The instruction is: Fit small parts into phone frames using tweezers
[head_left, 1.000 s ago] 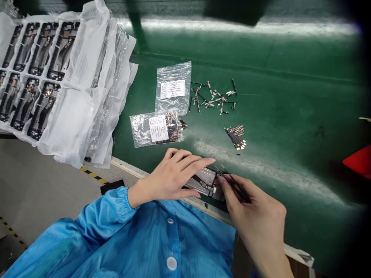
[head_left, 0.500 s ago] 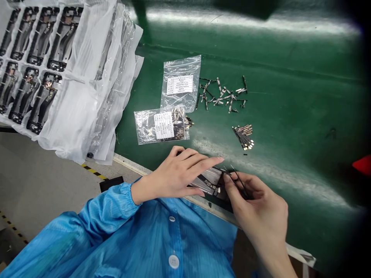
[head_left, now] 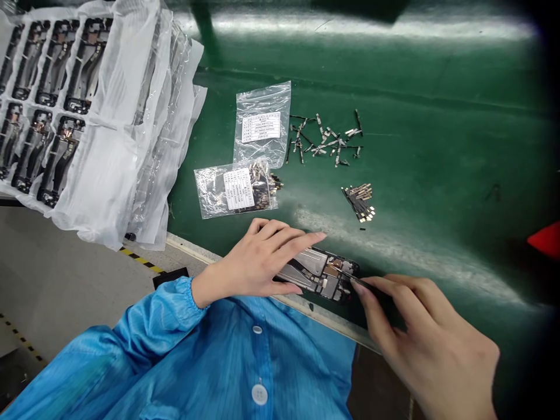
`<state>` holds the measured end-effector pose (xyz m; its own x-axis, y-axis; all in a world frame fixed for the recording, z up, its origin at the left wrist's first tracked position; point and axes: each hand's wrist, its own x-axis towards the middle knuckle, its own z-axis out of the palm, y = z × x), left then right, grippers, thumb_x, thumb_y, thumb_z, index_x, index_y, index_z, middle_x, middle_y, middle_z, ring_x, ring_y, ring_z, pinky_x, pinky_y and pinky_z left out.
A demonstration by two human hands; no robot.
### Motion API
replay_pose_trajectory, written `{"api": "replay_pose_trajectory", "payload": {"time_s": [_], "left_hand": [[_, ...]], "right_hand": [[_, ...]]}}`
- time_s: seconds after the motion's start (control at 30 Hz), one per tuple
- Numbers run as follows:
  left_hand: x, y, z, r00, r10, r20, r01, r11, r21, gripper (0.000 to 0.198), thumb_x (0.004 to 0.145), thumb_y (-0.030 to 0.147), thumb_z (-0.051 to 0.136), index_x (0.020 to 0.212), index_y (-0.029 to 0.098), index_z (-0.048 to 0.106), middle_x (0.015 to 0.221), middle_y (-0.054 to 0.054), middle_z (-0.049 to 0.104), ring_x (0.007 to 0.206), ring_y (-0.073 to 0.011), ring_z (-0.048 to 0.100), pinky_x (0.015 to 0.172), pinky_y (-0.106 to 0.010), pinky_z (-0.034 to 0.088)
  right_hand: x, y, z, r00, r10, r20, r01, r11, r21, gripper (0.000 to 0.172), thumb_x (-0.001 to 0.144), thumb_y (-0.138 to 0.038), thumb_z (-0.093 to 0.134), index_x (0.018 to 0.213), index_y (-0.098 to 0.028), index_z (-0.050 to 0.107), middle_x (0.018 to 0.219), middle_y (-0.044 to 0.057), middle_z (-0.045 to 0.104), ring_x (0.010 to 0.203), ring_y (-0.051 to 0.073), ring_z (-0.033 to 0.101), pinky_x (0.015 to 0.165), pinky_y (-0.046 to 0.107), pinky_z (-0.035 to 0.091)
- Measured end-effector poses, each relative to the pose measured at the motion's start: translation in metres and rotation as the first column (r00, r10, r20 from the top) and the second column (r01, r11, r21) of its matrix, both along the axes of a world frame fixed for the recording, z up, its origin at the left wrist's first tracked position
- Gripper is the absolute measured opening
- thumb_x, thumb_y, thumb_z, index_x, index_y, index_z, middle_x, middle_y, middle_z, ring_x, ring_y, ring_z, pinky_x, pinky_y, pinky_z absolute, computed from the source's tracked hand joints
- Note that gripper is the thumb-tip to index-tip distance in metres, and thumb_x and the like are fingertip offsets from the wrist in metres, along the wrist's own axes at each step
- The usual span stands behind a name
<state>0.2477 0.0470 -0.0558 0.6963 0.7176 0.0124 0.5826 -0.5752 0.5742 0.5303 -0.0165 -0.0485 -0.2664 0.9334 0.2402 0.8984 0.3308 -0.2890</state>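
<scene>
My left hand [head_left: 258,256] lies across a phone frame [head_left: 312,271] at the table's near edge, its fingers over the far side and its thumb along the near side. The frame is dark-edged, with a silver plate, a black flex cable and a copper-coloured patch at its right end. My right hand [head_left: 420,326] pinches dark tweezers [head_left: 356,278], whose tips reach the copper-coloured area. Whether the tips hold a small part, I cannot tell. Beyond the frame lies a small pile of black strips with gold ends [head_left: 359,201].
White trays [head_left: 109,140] of similar phone frames are stacked at the left. Two labelled clear bags [head_left: 262,111] lie mid-table, the nearer one containing small parts. Loose flex strips [head_left: 335,143] are scattered beside them. A red object [head_left: 545,239] shows at the right edge.
My right hand has moved right and back from the frame's end, uncovering it. The tweezers now point left, tips on the frame. My left hand stays on the frame.
</scene>
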Motion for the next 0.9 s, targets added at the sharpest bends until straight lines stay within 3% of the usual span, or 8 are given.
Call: {"api": "replay_pose_trajectory", "payload": {"time_s": [0.5,0.73,0.9], "left_hand": [[-0.003,0.002,-0.002,0.995,-0.007,0.101,0.006,1.0,0.015,0.096,0.1,0.071,0.068,0.173,0.024,0.028,0.146,-0.013,0.069,0.126,-0.031,0.059,0.107,-0.045,0.038],[-0.005,0.004,-0.006,0.991,-0.021,0.132,0.023,1.0,-0.01,0.089,0.103,0.075,0.06,0.169,0.02,0.036,0.144,-0.014,0.071,0.124,-0.0292,0.063,0.109,-0.045,0.039],[-0.004,0.003,-0.007,0.993,0.011,0.117,-0.003,0.997,-0.071,0.09,0.102,0.08,0.056,0.168,0.019,0.041,0.134,-0.013,0.074,0.118,-0.0278,0.064,0.106,-0.043,0.04]], "right_hand": [[-0.001,-0.005,-0.008,1.0,-0.021,0.007,0.021,1.0,0.019,0.009,0.108,-0.026,0.07,0.116,-0.021,0.069,0.099,0.003,0.076,0.076,0.017,0.071,0.061,0.031,0.041],[-0.012,-0.006,-0.012,0.955,-0.098,-0.279,0.081,0.994,-0.071,0.006,0.107,-0.024,0.071,0.106,-0.022,0.067,0.096,0.002,0.073,0.081,0.018,0.071,0.071,0.032,0.05],[-0.02,-0.013,-0.018,0.982,-0.096,-0.162,0.1,0.995,0.013,0.008,0.105,-0.021,0.074,0.111,-0.02,0.068,0.102,0.005,0.076,0.082,0.018,0.072,0.067,0.03,0.049]]}}
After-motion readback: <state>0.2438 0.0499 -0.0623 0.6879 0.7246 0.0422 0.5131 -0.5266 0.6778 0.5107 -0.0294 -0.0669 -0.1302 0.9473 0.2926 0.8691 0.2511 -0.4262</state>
